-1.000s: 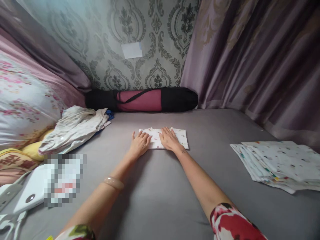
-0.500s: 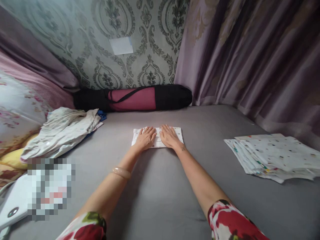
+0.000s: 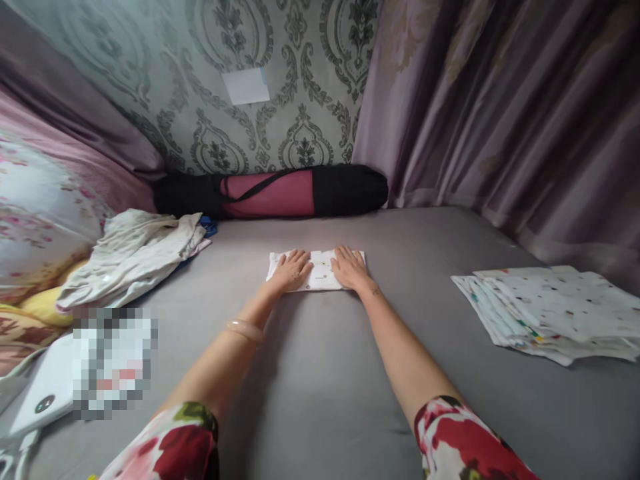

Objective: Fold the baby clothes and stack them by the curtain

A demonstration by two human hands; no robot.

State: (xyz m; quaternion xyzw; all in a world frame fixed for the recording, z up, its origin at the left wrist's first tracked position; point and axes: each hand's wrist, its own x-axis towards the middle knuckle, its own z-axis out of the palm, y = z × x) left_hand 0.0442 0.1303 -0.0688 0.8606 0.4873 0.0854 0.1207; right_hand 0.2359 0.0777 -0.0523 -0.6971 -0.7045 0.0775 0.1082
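Left hand (image 3: 294, 269) and right hand (image 3: 349, 268), palms down, fingers spread, now sit wider apart on the folded cloth (image 3: 321, 273), baring more middle; both halves look held flat.

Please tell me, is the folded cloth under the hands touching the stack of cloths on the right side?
Apart. The head view shows a wide strip of grey sheet between the folded cloth and the stack of cloths.

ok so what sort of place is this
Most likely a bedroom, seen from a bed: a wide grey sheet covers the flat surface, puffy flowered bedding is heaped at the left, and a long purple curtain hangs along the right.
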